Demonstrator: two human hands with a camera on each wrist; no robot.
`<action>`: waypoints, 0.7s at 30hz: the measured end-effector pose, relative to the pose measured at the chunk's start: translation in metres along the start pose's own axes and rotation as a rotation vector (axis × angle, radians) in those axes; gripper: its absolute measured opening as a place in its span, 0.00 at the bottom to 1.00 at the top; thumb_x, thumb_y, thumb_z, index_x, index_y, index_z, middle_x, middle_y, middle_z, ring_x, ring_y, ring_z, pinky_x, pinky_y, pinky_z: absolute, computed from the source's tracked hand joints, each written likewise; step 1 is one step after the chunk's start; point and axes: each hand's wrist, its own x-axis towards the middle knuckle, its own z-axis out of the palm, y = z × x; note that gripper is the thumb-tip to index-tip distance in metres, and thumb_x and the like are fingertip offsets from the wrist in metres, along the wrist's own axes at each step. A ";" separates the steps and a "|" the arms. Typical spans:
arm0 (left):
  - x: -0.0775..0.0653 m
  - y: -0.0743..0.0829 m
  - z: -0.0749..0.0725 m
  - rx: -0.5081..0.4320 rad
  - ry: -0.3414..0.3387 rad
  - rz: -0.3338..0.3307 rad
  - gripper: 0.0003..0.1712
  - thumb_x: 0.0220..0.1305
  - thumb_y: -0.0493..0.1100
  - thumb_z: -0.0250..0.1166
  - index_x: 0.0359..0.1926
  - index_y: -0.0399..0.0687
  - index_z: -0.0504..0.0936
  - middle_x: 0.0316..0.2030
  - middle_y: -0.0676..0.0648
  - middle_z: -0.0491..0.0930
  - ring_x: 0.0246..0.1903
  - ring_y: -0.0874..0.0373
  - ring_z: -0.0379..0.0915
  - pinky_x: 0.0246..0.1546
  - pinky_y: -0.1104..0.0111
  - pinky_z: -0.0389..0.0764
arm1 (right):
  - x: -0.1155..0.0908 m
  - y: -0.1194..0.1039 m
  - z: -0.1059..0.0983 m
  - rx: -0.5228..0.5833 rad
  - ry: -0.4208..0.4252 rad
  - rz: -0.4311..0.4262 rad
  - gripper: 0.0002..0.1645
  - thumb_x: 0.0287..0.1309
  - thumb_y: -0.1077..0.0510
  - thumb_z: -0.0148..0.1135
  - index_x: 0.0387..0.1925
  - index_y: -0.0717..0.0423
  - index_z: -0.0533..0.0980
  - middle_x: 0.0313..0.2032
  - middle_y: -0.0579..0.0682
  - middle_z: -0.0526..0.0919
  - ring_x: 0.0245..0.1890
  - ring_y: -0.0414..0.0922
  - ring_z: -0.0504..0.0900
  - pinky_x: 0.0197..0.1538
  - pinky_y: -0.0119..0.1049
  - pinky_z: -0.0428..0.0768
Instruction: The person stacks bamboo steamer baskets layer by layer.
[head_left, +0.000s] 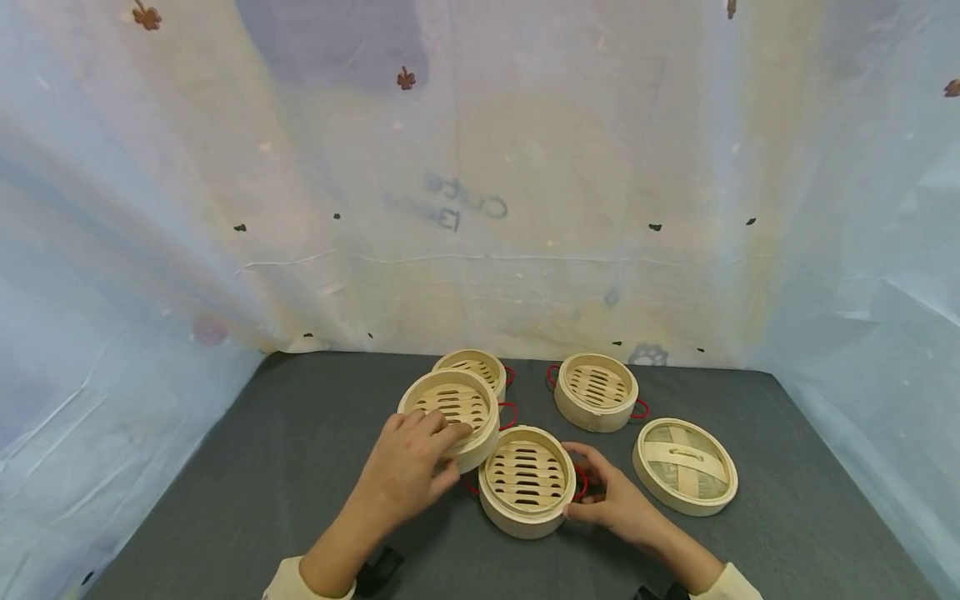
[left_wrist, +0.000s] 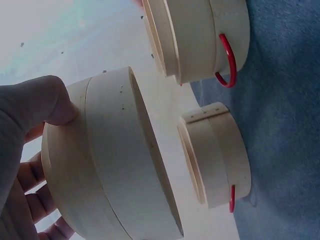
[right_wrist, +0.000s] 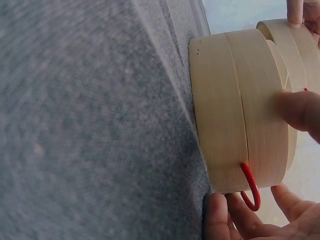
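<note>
My left hand (head_left: 408, 462) holds a round bamboo steamer basket (head_left: 483, 444) by its near left side. In the left wrist view, the thumb lies on the outer wall of this basket (left_wrist: 112, 145), which is tilted and off the mat. Just right of it, a second steamer basket (head_left: 517, 525) with a slatted floor and red loop handles sits on the mat. My right hand (head_left: 611, 496) grips that one at its right side. The right wrist view shows the thumb and fingers around the wall (right_wrist: 220, 110), near a red loop (right_wrist: 252, 187).
Behind the raised basket stands another steamer basket (head_left: 501, 388), partly hidden. One more basket (head_left: 596, 417) is at the back right. A woven bamboo lid (head_left: 686, 458) lies right of my right hand. Dark grey cloth (head_left: 300, 442) covers the table, with a pale curtain (head_left: 525, 167) behind.
</note>
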 end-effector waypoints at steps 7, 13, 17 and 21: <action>0.003 0.006 0.002 -0.019 -0.009 0.003 0.23 0.40 0.42 0.69 0.44 0.63 0.83 0.28 0.59 0.73 0.29 0.62 0.68 0.34 0.64 0.68 | 0.000 0.000 0.000 -0.004 -0.002 0.001 0.50 0.51 0.59 0.71 0.71 0.53 0.56 0.61 0.70 0.70 0.55 0.53 0.74 0.42 0.35 0.79; 0.005 0.011 0.004 -0.049 -0.009 0.009 0.23 0.41 0.41 0.68 0.43 0.63 0.83 0.28 0.59 0.72 0.28 0.63 0.67 0.35 0.65 0.68 | 0.000 0.000 0.000 -0.005 -0.001 0.010 0.50 0.51 0.59 0.71 0.71 0.52 0.56 0.61 0.69 0.70 0.55 0.53 0.74 0.43 0.34 0.78; 0.006 0.015 0.006 -0.054 -0.004 0.015 0.23 0.40 0.41 0.69 0.43 0.64 0.83 0.28 0.59 0.72 0.29 0.63 0.68 0.34 0.65 0.67 | 0.000 -0.001 0.000 -0.001 0.000 0.011 0.50 0.51 0.59 0.71 0.71 0.52 0.56 0.61 0.69 0.70 0.56 0.54 0.73 0.43 0.34 0.78; 0.007 0.019 0.008 -0.057 -0.002 0.033 0.23 0.39 0.42 0.70 0.42 0.64 0.82 0.28 0.59 0.73 0.29 0.62 0.68 0.34 0.65 0.67 | 0.000 -0.001 -0.001 0.007 -0.003 0.008 0.50 0.51 0.59 0.71 0.71 0.52 0.55 0.61 0.69 0.70 0.56 0.54 0.73 0.43 0.34 0.78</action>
